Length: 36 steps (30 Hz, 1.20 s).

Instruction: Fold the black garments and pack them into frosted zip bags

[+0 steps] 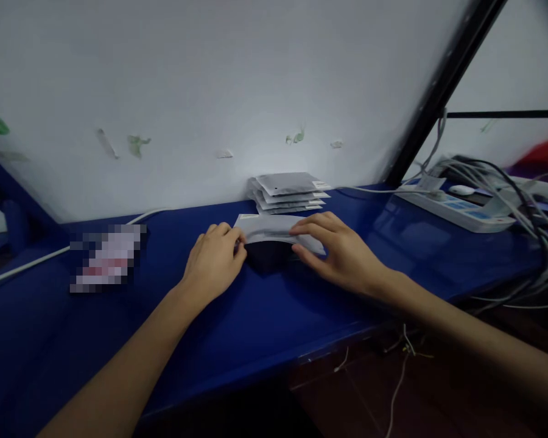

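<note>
A flat white-grey packet [269, 226], probably a plastic mailer, is bowed upward over the blue table, with a dark gap or shadow under its near edge. My left hand [217, 252] grips its left end, with the thumb at the near edge and the fingers curled over. At the right part of the packet, my right hand [338, 249] has its fingers on top and its thumb by the near edge. Just behind it stands a stack of several similar grey packets [290, 185] with small white labels, close to the wall.
A blurred-out pale and red item [112, 255] lies on the table [256, 322] at the left, beside a white cable [27, 266]. At the right are a white power strip [461, 210], tangled cables [530, 225] and a dark slanted post [442, 91]. A white wall [210, 91] closes off the back.
</note>
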{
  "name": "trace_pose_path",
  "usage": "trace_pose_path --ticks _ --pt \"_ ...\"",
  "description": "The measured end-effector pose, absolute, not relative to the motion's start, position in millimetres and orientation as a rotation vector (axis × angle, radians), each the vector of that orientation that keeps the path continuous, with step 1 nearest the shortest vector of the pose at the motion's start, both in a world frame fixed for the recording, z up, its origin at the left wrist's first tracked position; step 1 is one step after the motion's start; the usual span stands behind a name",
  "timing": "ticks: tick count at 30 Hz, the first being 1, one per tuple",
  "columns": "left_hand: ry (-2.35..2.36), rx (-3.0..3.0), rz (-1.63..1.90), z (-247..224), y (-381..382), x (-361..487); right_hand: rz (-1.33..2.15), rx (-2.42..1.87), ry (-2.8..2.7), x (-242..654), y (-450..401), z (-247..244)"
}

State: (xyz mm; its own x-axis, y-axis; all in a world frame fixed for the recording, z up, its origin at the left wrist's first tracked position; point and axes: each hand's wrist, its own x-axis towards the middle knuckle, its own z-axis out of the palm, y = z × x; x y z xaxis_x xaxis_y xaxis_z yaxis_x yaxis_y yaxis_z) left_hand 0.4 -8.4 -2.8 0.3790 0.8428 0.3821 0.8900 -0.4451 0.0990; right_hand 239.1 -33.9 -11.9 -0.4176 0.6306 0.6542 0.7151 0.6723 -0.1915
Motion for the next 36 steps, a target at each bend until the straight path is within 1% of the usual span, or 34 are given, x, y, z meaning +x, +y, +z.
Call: trace_pose_path --ticks 2,6,16,21,25,30,36 --pt "-1.583 -2.532 -0.566 -4.1 -11.5 2.8 -0.154 -1.132 -2.175 255.3 -22.9 -20.6" --pt "-1.559 -2.552 -0.476 -7.2 -17.0 9.5 -0.051 -1.244 -2.168 271.9 -11.6 -37.2" --pt "-1.696 -2.382 -0.560 -6.9 -16.3 11.0 -0.079 -1.161 -2.205 266.9 -19.0 -37.9" --pt "-1.487 -2.597 -0.640 -9.4 -16.5 10.9 -0.116 -1.326 -2.072 271.0 -13.8 -41.9" --pt "-1.282 -2.809 -0.603 -8.1 -20.7 13.8 -0.063 -1.499 -1.936 280.0 -6.7 -46.5" --pt "-1.242 -2.884 -0.588 -5.4 -25.0 14.0 0.014 -1.616 -1.854 286.2 -3.8 -48.7" --pt "-1.220 -2.904 -0.639 -5.9 -24.0 12.0 0.021 -1.648 -1.840 284.4 -6.5 -46.4"
